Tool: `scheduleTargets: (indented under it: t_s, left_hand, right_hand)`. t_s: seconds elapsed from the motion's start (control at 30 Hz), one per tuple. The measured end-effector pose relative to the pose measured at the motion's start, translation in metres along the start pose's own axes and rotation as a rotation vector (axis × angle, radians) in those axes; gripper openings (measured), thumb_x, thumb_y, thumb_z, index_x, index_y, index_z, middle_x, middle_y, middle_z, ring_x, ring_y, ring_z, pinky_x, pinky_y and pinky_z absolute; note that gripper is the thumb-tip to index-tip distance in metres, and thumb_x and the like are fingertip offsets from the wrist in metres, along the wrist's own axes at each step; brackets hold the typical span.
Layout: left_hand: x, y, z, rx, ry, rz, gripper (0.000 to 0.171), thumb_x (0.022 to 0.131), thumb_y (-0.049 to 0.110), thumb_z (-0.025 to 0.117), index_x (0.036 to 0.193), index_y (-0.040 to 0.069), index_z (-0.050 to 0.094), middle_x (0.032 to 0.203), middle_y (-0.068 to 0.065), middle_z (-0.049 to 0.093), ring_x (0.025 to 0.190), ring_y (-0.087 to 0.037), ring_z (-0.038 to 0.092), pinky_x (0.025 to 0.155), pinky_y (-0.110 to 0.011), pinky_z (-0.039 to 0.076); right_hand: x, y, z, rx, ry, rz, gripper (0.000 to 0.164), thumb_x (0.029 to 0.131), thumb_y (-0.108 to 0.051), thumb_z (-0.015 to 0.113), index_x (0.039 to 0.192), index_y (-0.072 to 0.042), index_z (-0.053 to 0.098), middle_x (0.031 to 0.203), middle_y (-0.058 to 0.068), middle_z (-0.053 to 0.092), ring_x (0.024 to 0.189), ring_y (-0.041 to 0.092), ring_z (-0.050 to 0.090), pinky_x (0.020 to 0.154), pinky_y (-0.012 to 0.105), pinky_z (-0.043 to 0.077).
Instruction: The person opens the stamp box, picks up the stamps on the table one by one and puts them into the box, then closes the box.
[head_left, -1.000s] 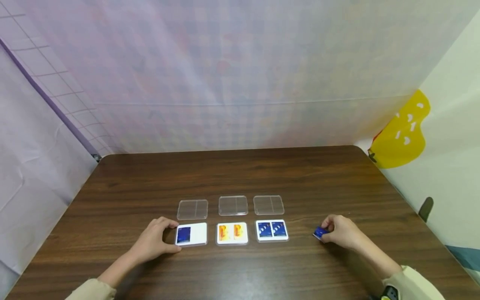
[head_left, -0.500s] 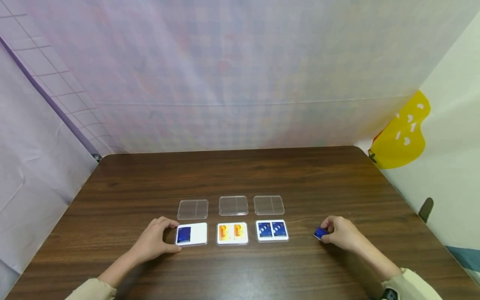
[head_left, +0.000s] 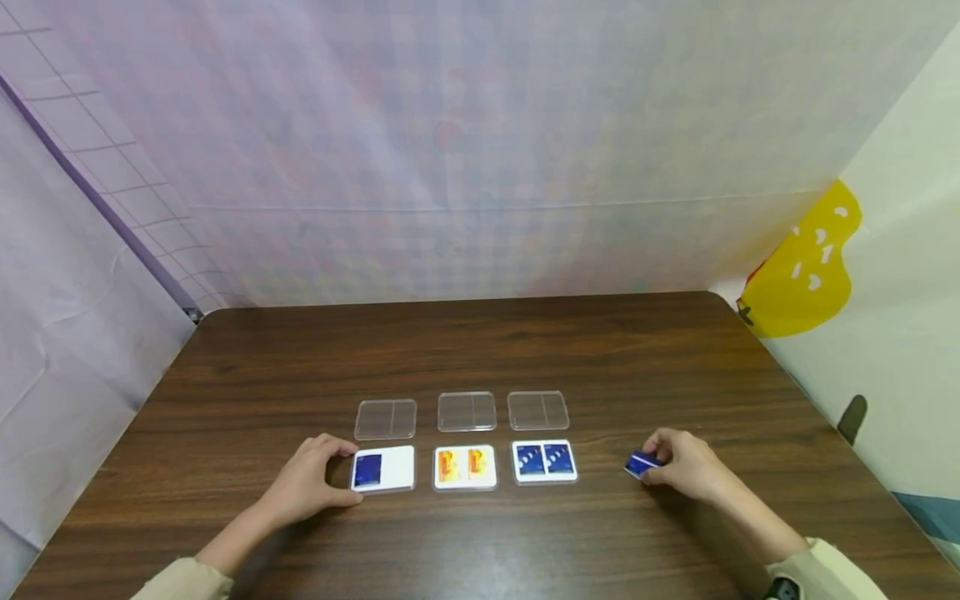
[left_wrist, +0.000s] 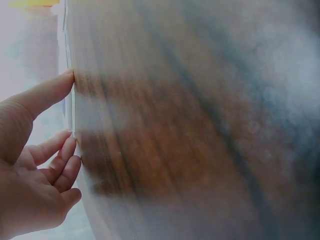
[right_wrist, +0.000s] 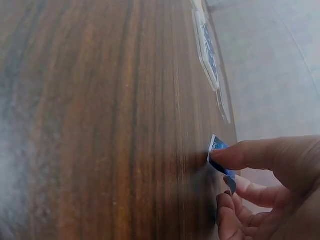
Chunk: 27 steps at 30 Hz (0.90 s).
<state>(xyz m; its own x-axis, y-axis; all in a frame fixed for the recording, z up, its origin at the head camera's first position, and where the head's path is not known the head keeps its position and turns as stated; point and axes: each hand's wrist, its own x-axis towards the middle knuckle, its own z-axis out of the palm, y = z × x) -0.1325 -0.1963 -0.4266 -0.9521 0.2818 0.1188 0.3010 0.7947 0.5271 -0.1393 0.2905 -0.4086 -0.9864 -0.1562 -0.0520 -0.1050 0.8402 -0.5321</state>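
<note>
My left hand (head_left: 306,482) is at the left end of a shallow clear case (head_left: 397,471) with a white inside. Its thumb and forefinger bracket the two near corners, one at each. A dark blue packet (head_left: 367,470) lies in the left half of that case; the right half shows white. On the right of the table, my right hand (head_left: 686,465) pinches a small blue packet (head_left: 641,463) between thumb and fingers. In the right wrist view this packet (right_wrist: 218,147) looks thin and bent, with a silvery edge close to the tabletop.
A middle case (head_left: 464,483) holds two orange-and-white packets, and the case beside it (head_left: 545,479) two blue ones with white moon shapes. Behind them lie three clear lids (head_left: 386,419) in a row. A curtain (head_left: 480,250) hangs along the brown table's (head_left: 480,350) far edge.
The blue packet in my right hand has turned a little, and a white stripe now shows on it. My left hand and the cases stay in place.
</note>
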Motion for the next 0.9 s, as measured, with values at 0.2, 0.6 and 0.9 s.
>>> scheduleTargets:
  t_s: [0.2, 0.6, 0.9]
  left_hand:
    - [0.0001, -0.0005, 0.0008, 0.001, 0.004, 0.004, 0.057, 0.055, 0.028, 0.084, 0.102, 0.005, 0.062, 0.097, -0.004, 0.058, 0.096, -0.024, 0.050, 0.084, -0.044, 0.042]
    - [0.0004, -0.0013, 0.0017, 0.008, 0.007, 0.004, 0.057, 0.055, 0.028, 0.084, 0.102, 0.005, 0.062, 0.096, -0.003, 0.058, 0.095, -0.024, 0.050, 0.083, -0.044, 0.043]
    - [0.0003, -0.0022, 0.0038, 0.002, 0.001, 0.001, 0.056, 0.055, 0.025, 0.084, 0.102, 0.004, 0.062, 0.096, -0.003, 0.058, 0.095, -0.024, 0.050, 0.084, -0.044, 0.043]
  right_hand:
    - [0.0016, 0.0023, -0.0005, 0.050, 0.017, 0.017, 0.029, 0.061, -0.007, 0.077, 0.085, -0.002, 0.062, 0.073, 0.003, 0.055, 0.064, 0.015, 0.048, 0.054, 0.029, 0.038]
    - [0.0041, 0.0022, 0.0018, 0.161, 0.013, 0.086, 0.023, 0.064, -0.004, 0.077, 0.081, -0.002, 0.062, 0.067, 0.000, 0.052, 0.056, 0.013, 0.049, 0.041, 0.026, 0.045]
    - [0.0012, -0.0001, 0.0002, 0.075, 0.049, 0.023, 0.020, 0.071, -0.009, 0.073, 0.085, 0.000, 0.063, 0.073, 0.004, 0.058, 0.059, 0.014, 0.052, 0.048, 0.026, 0.044]
